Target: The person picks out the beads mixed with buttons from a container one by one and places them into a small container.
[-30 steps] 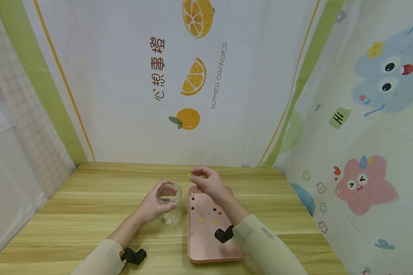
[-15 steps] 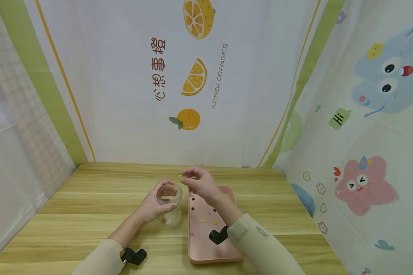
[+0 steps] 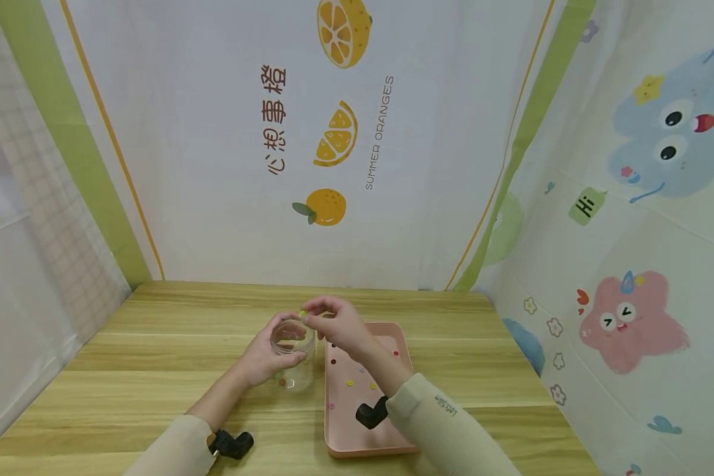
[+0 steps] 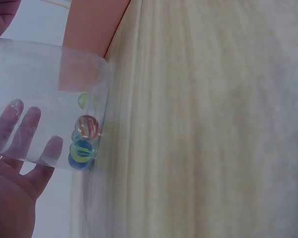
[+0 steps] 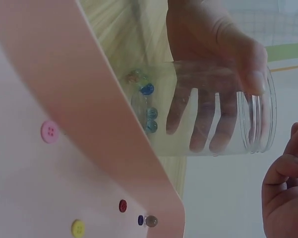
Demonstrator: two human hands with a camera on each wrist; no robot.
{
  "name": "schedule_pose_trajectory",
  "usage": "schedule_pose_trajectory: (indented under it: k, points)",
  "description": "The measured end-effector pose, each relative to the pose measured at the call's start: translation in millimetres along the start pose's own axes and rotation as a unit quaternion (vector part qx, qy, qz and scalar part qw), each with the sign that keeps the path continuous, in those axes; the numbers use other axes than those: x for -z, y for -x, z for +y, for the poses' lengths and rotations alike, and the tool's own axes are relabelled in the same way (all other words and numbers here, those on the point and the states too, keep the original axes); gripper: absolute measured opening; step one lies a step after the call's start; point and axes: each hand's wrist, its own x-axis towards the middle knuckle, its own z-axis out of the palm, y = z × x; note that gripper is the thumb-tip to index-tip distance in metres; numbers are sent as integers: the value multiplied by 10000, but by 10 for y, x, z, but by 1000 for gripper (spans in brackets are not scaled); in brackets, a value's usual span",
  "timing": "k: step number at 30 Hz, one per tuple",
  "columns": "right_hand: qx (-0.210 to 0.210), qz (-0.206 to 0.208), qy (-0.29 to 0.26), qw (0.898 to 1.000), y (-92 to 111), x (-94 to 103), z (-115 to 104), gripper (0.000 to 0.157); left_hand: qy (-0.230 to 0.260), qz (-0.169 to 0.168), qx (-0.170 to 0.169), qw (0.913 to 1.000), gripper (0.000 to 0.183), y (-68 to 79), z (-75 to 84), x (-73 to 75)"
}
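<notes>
My left hand (image 3: 258,357) grips a clear open-topped jar (image 3: 297,370) round its side, thumb and fingers on opposite walls. The jar stands upright on the wooden table. Several glass marbles (image 4: 87,127) lie at its bottom, some blue, one orange-striped. My right hand (image 3: 340,325) pinches a small yellow-green piece (image 3: 302,314) between thumb and fingertips, right at the jar's far rim. Whether it is a button or a marble, I cannot tell. In the right wrist view only part of the right hand (image 5: 287,193) shows, at the right edge.
Right of the jar lies a pink tray (image 3: 357,436) with raised walls. It holds several scattered buttons, including a pink button (image 5: 50,131) and a yellow button (image 5: 78,228), plus a clear marble (image 5: 151,221) near a corner. My right forearm covers part of the tray. A printed curtain (image 3: 214,231) hangs behind the table.
My right hand has moved left and slightly down, bringing the yellow-green piece from above the tray's far end to the jar's rim. The left hand and jar have stayed put.
</notes>
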Motion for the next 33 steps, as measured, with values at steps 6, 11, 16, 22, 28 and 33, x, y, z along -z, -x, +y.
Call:
schedule_pose_trajectory:
  k: [6, 11, 16, 22, 28, 33]
  points:
    - [-20, -17, 43, 10000, 7, -24, 1, 33, -4, 20, 19, 10000, 71, -1, -5, 1]
    - [0, -25, 68, 10000, 7, -13, 20, 37, -12, 12, -9, 10000, 69, -3, -10, 5]
    - [5, 62, 71, 10000, 0, 48, 71, 37, -27, -8, -30, 10000, 70, -1, -19, 10]
    - [58, 113, 19, 9999, 7, 142, 127, 40, -68, 10, -54, 10000, 70, -7, -22, 10]
    - [-1, 228, 71, 9997, 48, 217, 162, 43, -83, 17, -88, 9999, 70, -14, -24, 9]
    - [-120, 300, 36, 9995, 73, 295, 196, 47, -43, 6, -24, 10000, 72, -9, -24, 9]
